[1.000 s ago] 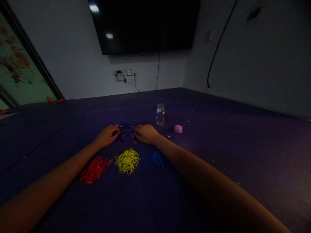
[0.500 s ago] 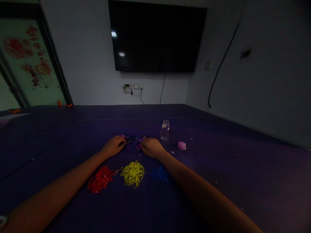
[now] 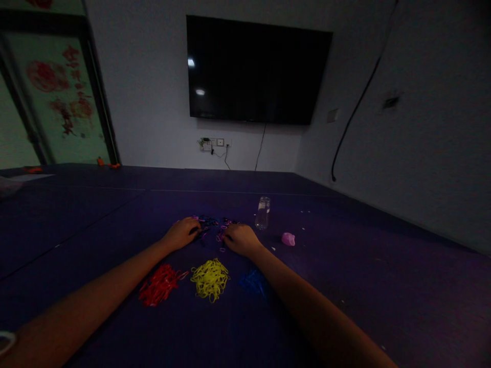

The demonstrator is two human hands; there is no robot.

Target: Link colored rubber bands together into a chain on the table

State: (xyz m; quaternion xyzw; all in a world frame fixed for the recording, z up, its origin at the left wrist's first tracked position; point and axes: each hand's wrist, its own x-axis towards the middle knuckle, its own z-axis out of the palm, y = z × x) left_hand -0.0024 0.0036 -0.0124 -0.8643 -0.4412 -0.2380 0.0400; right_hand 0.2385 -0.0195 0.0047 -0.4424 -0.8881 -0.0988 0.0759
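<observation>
My left hand [image 3: 181, 233] rests at the left edge of a loose spread of mixed black, pink and blue rubber bands [image 3: 208, 221]. Its fingers curl inward; a dark patch shows between thumb and forefinger, and the fingertips are hard to make out. From the right side my right hand [image 3: 242, 239] bends its fingers down onto the same bands, hiding what they grip. Nearer me are three sorted heaps: red rubber bands [image 3: 159, 285], yellow rubber bands [image 3: 210, 278] and blue rubber bands [image 3: 253, 282], the blue partly behind my right forearm.
A clear glass bottle [image 3: 263, 213] stands just beyond my right hand. To its right a crumpled pink lump [image 3: 288, 239] lies on the dark purple tabletop [image 3: 345, 286], with small white scraps around. A black television [image 3: 257, 71] hangs on the far wall.
The view has tilted up slightly, so the scene sits a little lower and to the right. Both hands stay at the mixed bands, with only slight finger movement. The sorted heaps look the same.
</observation>
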